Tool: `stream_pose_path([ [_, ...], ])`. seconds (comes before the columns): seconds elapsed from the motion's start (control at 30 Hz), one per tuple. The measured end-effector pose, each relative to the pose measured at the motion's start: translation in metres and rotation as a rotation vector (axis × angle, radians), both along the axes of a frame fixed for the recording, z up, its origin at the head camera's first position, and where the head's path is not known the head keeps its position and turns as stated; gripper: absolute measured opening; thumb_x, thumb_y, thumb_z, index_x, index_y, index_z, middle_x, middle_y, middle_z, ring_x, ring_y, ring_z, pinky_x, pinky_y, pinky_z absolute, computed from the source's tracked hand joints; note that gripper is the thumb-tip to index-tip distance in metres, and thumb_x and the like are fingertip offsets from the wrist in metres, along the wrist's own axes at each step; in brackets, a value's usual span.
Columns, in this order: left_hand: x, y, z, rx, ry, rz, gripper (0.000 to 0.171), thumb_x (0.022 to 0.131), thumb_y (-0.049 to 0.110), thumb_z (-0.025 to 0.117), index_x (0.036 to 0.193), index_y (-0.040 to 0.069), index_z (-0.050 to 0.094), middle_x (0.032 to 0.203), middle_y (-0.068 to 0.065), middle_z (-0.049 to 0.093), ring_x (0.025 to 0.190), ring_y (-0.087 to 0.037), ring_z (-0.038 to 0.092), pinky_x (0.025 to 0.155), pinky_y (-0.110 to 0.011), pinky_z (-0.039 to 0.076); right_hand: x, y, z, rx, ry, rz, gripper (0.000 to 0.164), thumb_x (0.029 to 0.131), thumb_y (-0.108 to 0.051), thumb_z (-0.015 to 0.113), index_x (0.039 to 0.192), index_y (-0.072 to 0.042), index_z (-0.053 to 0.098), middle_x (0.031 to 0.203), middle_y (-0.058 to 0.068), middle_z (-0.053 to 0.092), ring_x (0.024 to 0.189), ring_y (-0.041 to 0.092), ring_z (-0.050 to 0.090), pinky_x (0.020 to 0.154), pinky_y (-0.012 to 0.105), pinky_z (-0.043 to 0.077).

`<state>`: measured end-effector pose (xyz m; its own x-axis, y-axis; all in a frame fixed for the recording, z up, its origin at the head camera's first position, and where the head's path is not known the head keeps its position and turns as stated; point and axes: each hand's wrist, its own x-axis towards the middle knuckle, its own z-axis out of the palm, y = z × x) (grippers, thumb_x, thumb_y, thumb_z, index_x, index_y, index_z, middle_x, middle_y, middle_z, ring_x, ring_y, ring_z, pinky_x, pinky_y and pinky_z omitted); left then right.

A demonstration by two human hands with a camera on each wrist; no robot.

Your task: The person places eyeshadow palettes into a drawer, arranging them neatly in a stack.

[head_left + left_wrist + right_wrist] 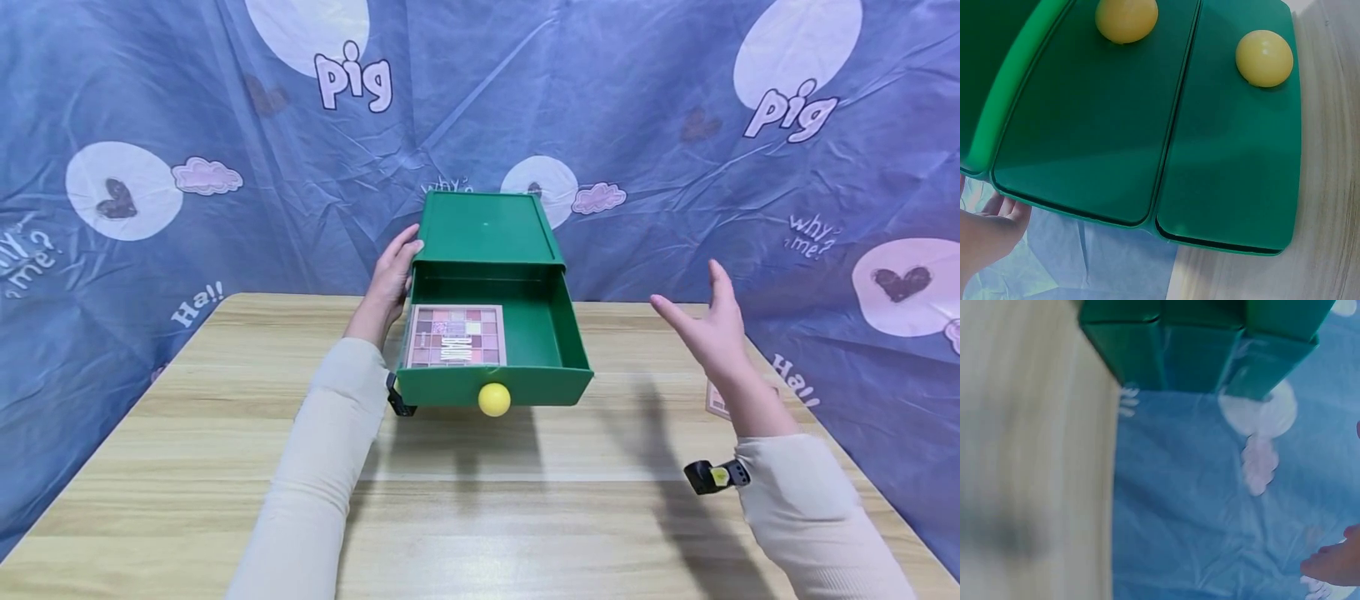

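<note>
A green drawer cabinet [483, 225] stands on the table, its top drawer [536, 387] pulled out. In the drawer's left part lies an eyeshadow palette [456, 336] with many small coloured squares. A yellow round knob [494, 400] sits on the drawer front. My left hand [388, 279] rests against the cabinet's left side, its fingertips at the edge; in the left wrist view part of that hand [1000, 225] shows beside the cabinet. My right hand [718, 333] hovers right of the cabinet, thumb and fingers spread apart, holding nothing.
Below the pulled-out drawer, two closed drawers with yellow knobs [1264, 59] show in the left wrist view. A flat boxed item [716, 402] lies on the wooden table [225, 467], partly hidden behind my right forearm. A blue printed cloth [465, 83] hangs behind the table.
</note>
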<state>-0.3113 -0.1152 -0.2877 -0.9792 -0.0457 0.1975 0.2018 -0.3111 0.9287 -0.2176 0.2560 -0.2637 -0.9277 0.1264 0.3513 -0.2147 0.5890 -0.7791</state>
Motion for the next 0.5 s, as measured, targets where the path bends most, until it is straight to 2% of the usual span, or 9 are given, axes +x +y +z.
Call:
stream_pose_path([
  [0.1,0.0,0.0,0.0,0.001,-0.006,0.006,0.048,0.084,0.022,0.051,0.13,0.015,0.041,0.124,-0.006,0.041,0.092,-0.015,0.047,0.08,-0.028,0.038,-0.001,0.01,-0.011,0.016,0.006,-0.04,0.089,0.079,-0.037,0.059,0.139,-0.01,-0.001,0.142,0.011,0.0,0.126,0.027,0.002,0.099,0.043,0.006],
  [0.3,0.001,-0.001,0.0,0.004,-0.021,0.014,0.047,0.083,0.022,0.051,0.129,0.016,0.042,0.117,-0.009,0.046,0.076,-0.012,0.049,0.065,-0.023,0.039,-0.003,0.026,-0.031,0.069,0.022,-0.084,0.092,0.078,-0.034,0.06,0.138,-0.005,-0.002,0.141,0.017,-0.004,0.126,0.027,-0.003,0.099,0.041,0.002],
  [0.4,0.001,-0.001,0.0,0.004,-0.017,0.01,0.047,0.083,0.022,0.051,0.129,0.016,0.042,0.119,-0.009,0.045,0.079,-0.011,0.049,0.067,-0.023,0.039,-0.002,0.033,-0.039,0.073,0.008,-0.107,0.094,0.078,-0.035,0.061,0.138,-0.005,-0.005,0.14,0.016,-0.009,0.126,0.025,-0.009,0.099,0.042,-0.001],
  [0.5,0.0,0.0,0.001,0.005,-0.015,0.01,0.047,0.083,0.022,0.051,0.129,0.016,0.042,0.122,-0.007,0.043,0.087,-0.013,0.048,0.076,-0.026,0.039,-0.002,0.038,-0.047,0.06,-0.014,-0.14,0.096,0.077,-0.037,0.061,0.138,-0.006,-0.007,0.14,0.015,-0.014,0.125,0.024,-0.013,0.098,0.042,-0.003],
])
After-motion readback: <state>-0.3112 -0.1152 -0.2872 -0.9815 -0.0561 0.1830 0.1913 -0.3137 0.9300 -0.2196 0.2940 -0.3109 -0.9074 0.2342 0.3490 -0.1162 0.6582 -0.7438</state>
